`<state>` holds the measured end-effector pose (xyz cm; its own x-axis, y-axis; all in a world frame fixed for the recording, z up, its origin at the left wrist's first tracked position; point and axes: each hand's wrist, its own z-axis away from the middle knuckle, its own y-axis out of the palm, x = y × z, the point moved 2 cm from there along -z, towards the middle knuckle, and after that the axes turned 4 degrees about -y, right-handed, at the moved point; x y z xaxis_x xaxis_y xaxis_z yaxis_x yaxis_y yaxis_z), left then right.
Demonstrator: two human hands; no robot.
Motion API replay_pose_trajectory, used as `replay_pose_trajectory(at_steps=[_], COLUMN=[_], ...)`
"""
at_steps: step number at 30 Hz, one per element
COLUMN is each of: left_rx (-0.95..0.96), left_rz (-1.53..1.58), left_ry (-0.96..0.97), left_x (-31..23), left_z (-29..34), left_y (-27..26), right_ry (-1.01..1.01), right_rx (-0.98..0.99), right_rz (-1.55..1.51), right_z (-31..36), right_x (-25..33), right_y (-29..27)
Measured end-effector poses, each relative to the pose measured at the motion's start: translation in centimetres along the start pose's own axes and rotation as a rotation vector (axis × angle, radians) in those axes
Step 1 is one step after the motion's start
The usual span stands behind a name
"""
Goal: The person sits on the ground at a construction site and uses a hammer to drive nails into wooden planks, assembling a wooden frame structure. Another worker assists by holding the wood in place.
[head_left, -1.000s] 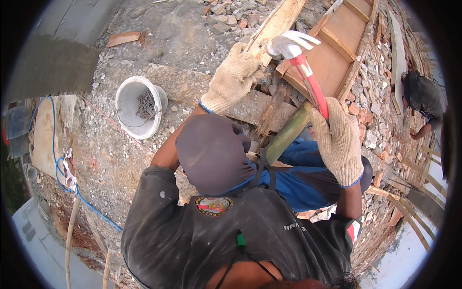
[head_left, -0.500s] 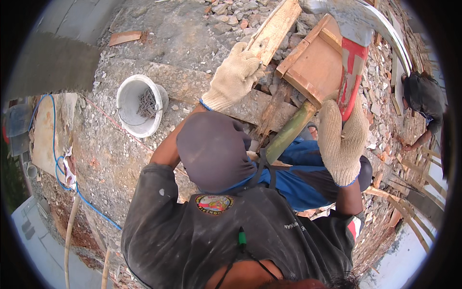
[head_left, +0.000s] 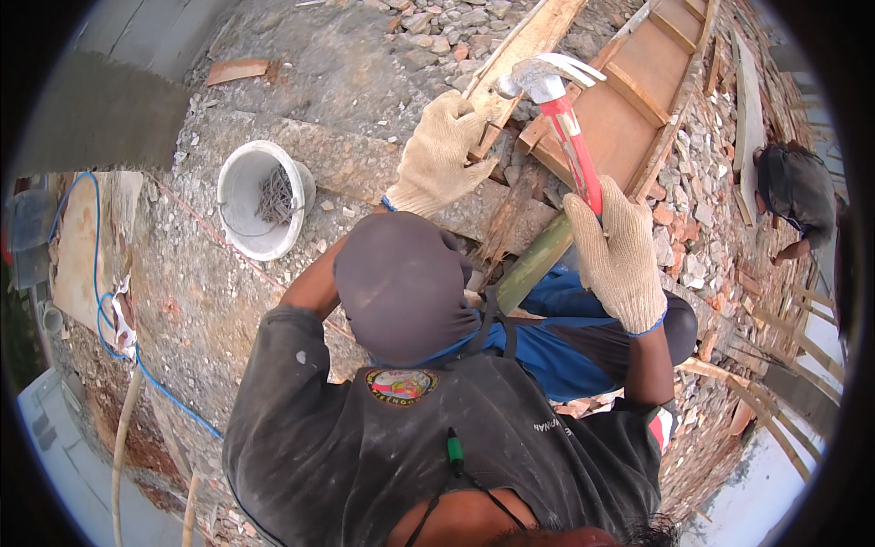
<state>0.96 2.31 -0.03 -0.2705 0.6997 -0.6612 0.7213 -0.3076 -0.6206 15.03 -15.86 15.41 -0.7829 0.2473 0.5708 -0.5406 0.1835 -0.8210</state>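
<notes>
My left hand (head_left: 439, 153), in a cream knitted glove, is at the near end of a pale wooden plank (head_left: 538, 32). Its fingers curl over the plank's edge, with the thumb lower down; whether a nail is in the fingers cannot be seen. My right hand (head_left: 622, 255), gloved alike, is closed round the red handle of a claw hammer (head_left: 572, 146). The hammer's metal head hangs over the plank, just right of my left fingertips. Below it lies a brown panel framed with wooden battens (head_left: 629, 91).
A white bucket of nails (head_left: 301, 187) stands on rough concrete at left. A bamboo pole (head_left: 538, 260) runs beneath the panel near my knees. Broken stones (head_left: 428, 27) and brick rubble surround the boards. Another person (head_left: 797, 187) bends at the far right. A blue hose (head_left: 178, 401) crosses the left side.
The hammer has come down from close to the camera to just over the plank. My right hand has moved left and slightly down; my left hand has shifted slightly.
</notes>
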Motion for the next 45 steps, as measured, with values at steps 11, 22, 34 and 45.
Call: replay_pose_trajectory(at_steps=[11, 22, 34, 45], left_rx=[-0.17, -0.241, -0.244, -0.211], left_rz=[0.235, 0.243, 0.267, 0.176], left_ry=[-0.246, -0.349, -0.368, -0.333], left_x=[0.8, 1.5, 1.7, 1.4], left_z=[2.8, 3.7, 3.6, 3.6], left_y=[1.0, 3.4, 3.8, 3.9], right_ry=[-0.085, 0.298, 0.041, 0.005], right_rx=[0.119, 0.062, 0.049, -0.116], right_rz=[0.16, -0.127, 0.195, 0.107], right_z=[-0.4, -0.9, -0.5, 0.7], right_x=[-0.3, 2.1, -0.1, 1.4], right_y=[0.7, -3.8, -1.4, -1.8])
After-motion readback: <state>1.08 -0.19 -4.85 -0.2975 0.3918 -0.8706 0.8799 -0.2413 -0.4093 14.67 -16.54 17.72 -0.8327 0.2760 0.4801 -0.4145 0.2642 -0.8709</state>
